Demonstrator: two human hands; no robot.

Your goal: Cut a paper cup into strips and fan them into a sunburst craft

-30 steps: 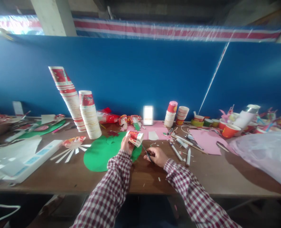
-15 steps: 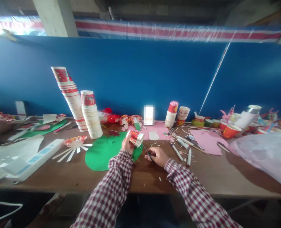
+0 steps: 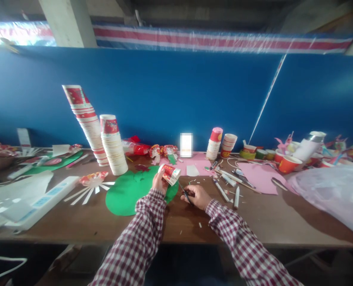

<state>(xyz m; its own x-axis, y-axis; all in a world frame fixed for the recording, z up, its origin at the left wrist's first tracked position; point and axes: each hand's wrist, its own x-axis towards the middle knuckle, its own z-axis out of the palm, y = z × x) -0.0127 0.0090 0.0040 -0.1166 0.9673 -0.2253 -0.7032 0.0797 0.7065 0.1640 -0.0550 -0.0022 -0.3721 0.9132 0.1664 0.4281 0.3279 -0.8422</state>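
Observation:
My left hand (image 3: 158, 182) is closed around a red and white paper cup (image 3: 169, 173), held on its side over a round green paper sheet (image 3: 125, 191). To its right, my right hand (image 3: 196, 196) grips small dark scissors (image 3: 183, 190), whose blades point up at the cup's rim. Both wrists rest low over the brown table (image 3: 268, 218). Checked red and white sleeves cover both arms.
Two tall stacks of paper cups (image 3: 112, 143) stand left of centre, shorter stacks (image 3: 214, 143) behind right. Pink paper sheets (image 3: 261, 176), white rolled sticks (image 3: 222, 191), cut cups, a clear plastic bag (image 3: 331, 190) and a white power strip (image 3: 41, 200) litter the table. A blue wall backs it.

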